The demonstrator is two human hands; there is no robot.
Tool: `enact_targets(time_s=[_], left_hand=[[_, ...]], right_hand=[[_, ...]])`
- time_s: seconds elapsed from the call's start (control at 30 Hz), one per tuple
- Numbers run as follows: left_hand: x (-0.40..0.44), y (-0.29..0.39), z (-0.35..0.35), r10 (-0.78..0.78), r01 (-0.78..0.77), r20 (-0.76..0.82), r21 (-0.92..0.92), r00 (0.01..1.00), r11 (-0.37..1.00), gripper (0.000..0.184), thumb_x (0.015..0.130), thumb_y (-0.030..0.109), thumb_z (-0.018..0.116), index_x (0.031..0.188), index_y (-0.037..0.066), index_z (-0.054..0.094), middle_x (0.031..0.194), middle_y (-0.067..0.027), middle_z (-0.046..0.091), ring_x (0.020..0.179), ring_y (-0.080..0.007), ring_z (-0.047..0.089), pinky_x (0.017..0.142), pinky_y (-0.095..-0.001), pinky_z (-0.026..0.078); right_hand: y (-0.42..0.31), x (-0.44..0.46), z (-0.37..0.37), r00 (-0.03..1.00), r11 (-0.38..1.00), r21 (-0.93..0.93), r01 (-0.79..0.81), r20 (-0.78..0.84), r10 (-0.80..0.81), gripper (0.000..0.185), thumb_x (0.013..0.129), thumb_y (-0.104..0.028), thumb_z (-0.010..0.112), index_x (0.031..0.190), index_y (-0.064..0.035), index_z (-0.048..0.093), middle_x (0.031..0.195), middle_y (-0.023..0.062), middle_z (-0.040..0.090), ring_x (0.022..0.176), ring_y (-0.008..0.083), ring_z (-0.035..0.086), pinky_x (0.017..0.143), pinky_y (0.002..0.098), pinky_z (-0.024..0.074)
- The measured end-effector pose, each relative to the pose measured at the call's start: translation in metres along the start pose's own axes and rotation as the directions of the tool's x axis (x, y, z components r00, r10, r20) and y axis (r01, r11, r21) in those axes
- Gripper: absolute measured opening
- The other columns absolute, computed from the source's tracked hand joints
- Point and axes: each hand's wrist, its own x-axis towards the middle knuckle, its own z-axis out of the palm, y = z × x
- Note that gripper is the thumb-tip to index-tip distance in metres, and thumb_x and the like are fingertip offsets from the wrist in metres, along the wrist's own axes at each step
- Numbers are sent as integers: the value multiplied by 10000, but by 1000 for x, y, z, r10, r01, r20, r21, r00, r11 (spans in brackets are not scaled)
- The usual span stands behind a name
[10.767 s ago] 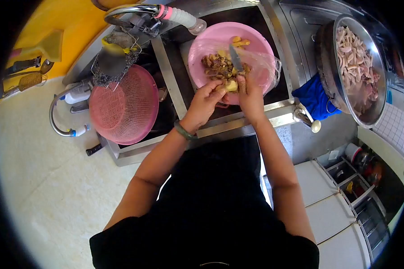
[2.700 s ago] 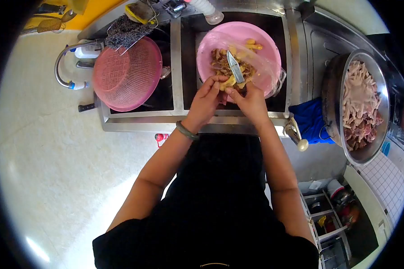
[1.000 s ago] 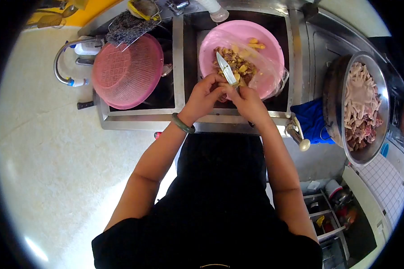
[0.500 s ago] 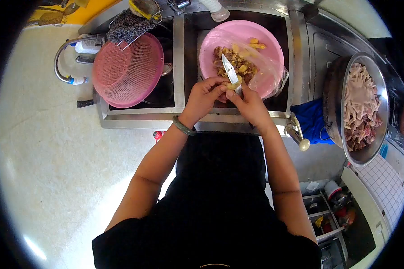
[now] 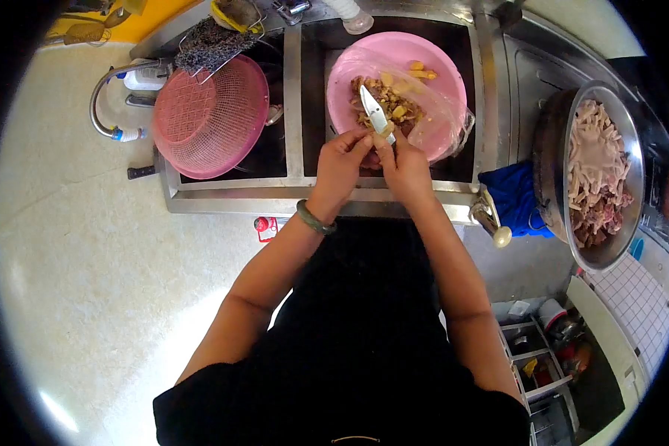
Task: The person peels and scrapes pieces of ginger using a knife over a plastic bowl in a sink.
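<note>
Knife (image 5: pixel 373 107) likely stiff, best held at near end; right hand (image 5: pixel 409 167) grips it, left hand (image 5: pixel 341 160) pinches yellowish piece (image 5: pixel 386 131), probably firm.

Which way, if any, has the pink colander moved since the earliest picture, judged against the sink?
No: against the sink's steel divider, the pink colander shows no clear shift either way.

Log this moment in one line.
left hand: pinching yellowish piece | right hand: holding knife over pink basin | pink basin: in sink, yellow-brown pieces inside
</note>
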Motion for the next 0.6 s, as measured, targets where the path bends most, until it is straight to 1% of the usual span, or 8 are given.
enact_targets(time_s=[0.03, 0.13, 0.23, 0.33, 0.37, 0.43, 0.47, 0.6], left_hand=[[1, -2, 1, -29, 25, -38, -105, 999, 994, 221, 943, 127, 528, 1101, -12, 595, 880, -55, 646, 728, -131, 613, 674, -268, 533], [3, 4, -2, -179, 160, -13, -392, 984, 906, 255, 943, 150, 542, 1147, -2, 563, 858, -57, 631, 721, -127, 622, 639, -274, 531], [12, -13, -24, 21, 29, 138, -355, 990, 935, 259, 953, 155, 518, 1161, 5, 554, 946, -74, 633, 773, -146, 609, 697, -345, 551], [10, -15, -27, 67, -24, 130, -312, 989, 950, 269, 953, 153, 516, 1175, 3, 540, 949, -71, 625, 766, -137, 597, 710, -372, 552], [10, -14, -27, 71, -26, 131, -319, 989, 948, 281, 949, 149, 525, 1188, 2, 533, 942, -71, 625, 763, -136, 600, 699, -343, 544], [8, -14, -27, 75, -27, 130, -335, 989, 942, 311, 940, 143, 545, 1214, -1, 517, 930, -70, 625, 757, -136, 607, 676, -285, 528], [6, -13, -28, 61, -15, 130, -330, 990, 944, 313, 941, 143, 543, 1215, -4, 516, 930, -69, 624, 756, -135, 606, 677, -282, 525], [1, -6, -29, 44, 5, 144, -323, 989, 946, 311, 945, 143, 536, 1209, -21, 513, 909, -63, 619, 746, -130, 600, 682, -272, 520]], right_hand=[[-1, 0, 1, 1000, 1000, -13, -1, 7, 2, 396, 901, -361, 554, 950, 31, 584, 731, 254, 620, 706, 439, 612, 658, 479, 489], [-12, -11, -3, 995, 994, 74, 80, 62, -84, 386, 919, -285, 543, 1102, 55, 561, 807, 242, 646, 793, 371, 655, 690, 413, 497], [13, 7, -8, 982, 983, 174, 61, -186, -28, 373, 912, -269, 538, 1084, 60, 567, 859, 269, 636, 839, 384, 635, 747, 401, 482], [16, 17, -21, 989, 981, -135, -137, -73, 128, 379, 903, -274, 539, 1077, 60, 580, 905, 246, 650, 879, 321, 638, 780, 371, 468], [16, 18, -21, 992, 994, -42, -104, -79, 101, 401, 871, -318, 581, 1060, 35, 602, 870, 240, 651, 842, 383, 637, 732, 416, 489], [7, 16, -22, 975, 956, 191, -221, 52, 215, 419, 861, -334, 598, 1059, 35, 607, 859, 219, 661, 824, 327, 651, 731, 386, 493], [3, 16, -21, 959, 912, 298, -282, 126, 255, 428, 856, -342, 606, 1059, 35, 609, 853, 208, 666, 814, 299, 657, 731, 370, 495], [-7, 13, -11, 987, 962, 232, -145, 97, 125, 459, 838, -376, 637, 1033, 39, 615, 832, 179, 671, 781, 230, 656, 714, 335, 497]])
